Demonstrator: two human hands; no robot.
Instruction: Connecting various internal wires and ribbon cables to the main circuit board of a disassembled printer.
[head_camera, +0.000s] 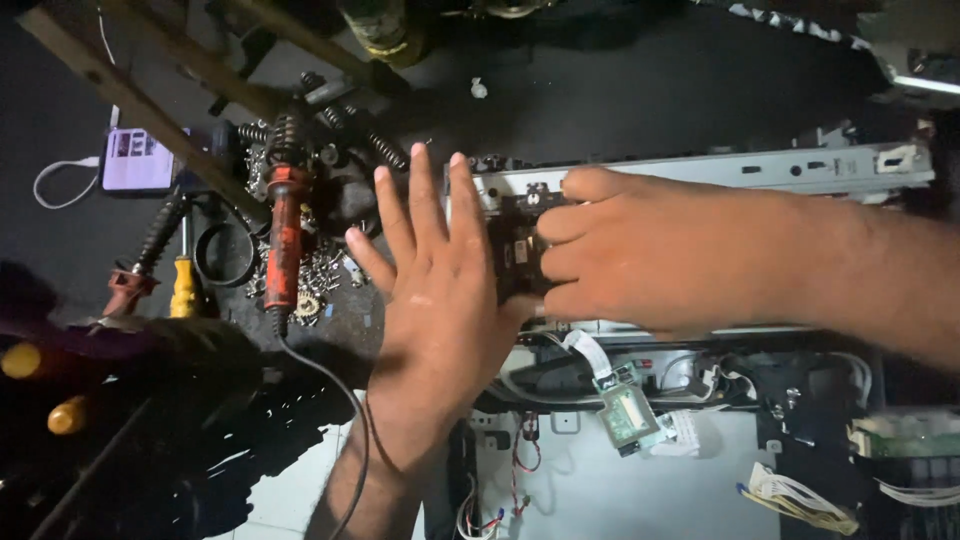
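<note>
Our left hand (432, 262) lies flat and spread; our right hand (640, 250) grips the black part (512, 250) on the metal frame (800, 170). Wires (590, 352) at five o'clock could probably snag if we tug.

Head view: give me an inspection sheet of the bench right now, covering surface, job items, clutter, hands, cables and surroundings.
Surface: dark worktop, dimly lit.
Job's things: opened grey machine chassis with a long metal rail; a small black module sits at the rail's left end.
Clutter: red soldering iron, yellow-handled screwdriver, springs, loose screws, black ring.
Hands: left hand open, fingers spread, palm against the module; right hand curled over the module's other side.
Cables: black cord from the iron, white ribbon cable to a small green board, white cable at far left.
Surroundings: purple-and-white gadget, wooden slats.
</note>
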